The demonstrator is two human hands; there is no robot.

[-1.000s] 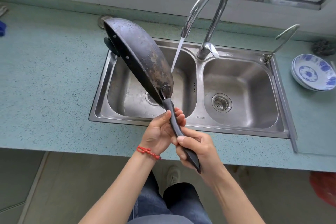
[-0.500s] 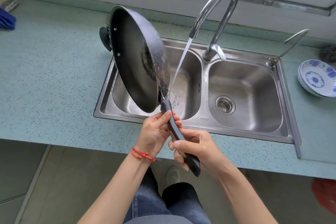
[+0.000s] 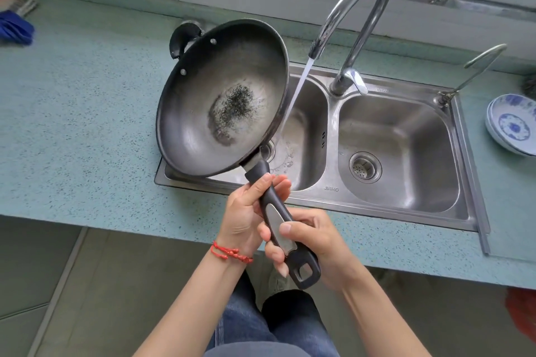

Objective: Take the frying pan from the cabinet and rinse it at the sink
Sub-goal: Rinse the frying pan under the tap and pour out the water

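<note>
The black frying pan (image 3: 203, 113) hangs tilted over the left basin of the steel double sink (image 3: 391, 206), its worn inside facing me. Both hands grip its long black handle: my left hand (image 3: 246, 211) near the pan, my right hand (image 3: 313, 240) lower, at the handle's end. The tap (image 3: 356, 9) is running. Its stream (image 3: 295, 93) falls just past the pan's right rim into the left basin. A small helper handle sticks out at the pan's far side.
Speckled green counter (image 3: 81, 113) surrounds the sink. Blue-and-white bowls (image 3: 513, 124) sit at the right edge, a blue item (image 3: 14, 29) at the far left. A thin second spout (image 3: 475, 66) stands at the sink's back right corner. My legs are below, by the counter's front edge.
The pan has rolled from edge-on, with its underside showing, so that its inside now faces me. Both hands have kept their hold on the handle.
</note>
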